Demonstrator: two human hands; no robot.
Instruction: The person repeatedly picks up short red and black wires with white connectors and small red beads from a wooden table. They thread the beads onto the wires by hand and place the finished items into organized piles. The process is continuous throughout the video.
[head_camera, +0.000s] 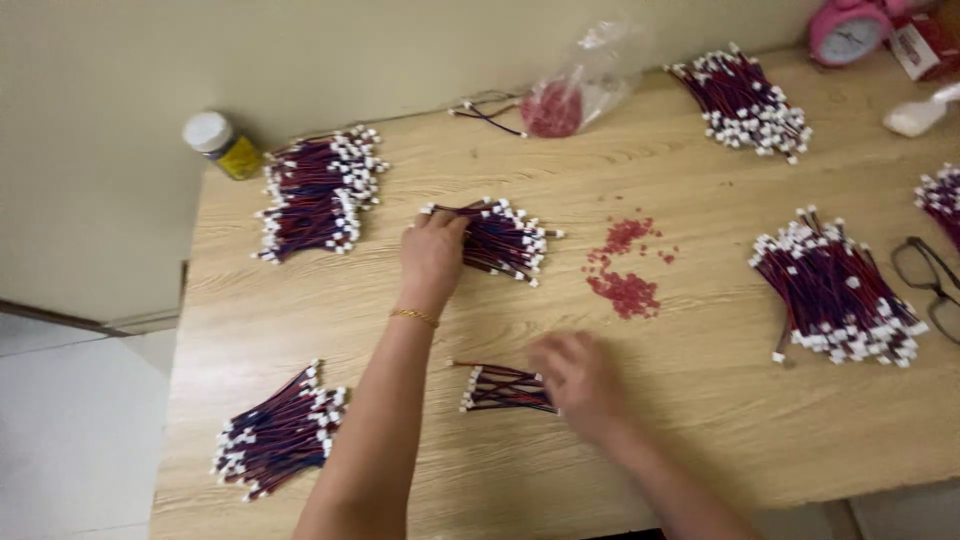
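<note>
right hand (580, 380): motion-blurred, fingers not separable, grip on the small wire bundle (500, 388) cannot be told
pink clock (850, 30): top cut by the upper edge
glasses (930, 285): right part cut by the frame edge
far-right wire bundle (942, 200): only partly inside the frame
red bits (625, 290): too small to identify

At your frame's top centre lies a crumpled clear plastic bag (585, 80) holding red bits; upper left stands a white-capped, yellow-labelled bottle (222, 144).
</note>
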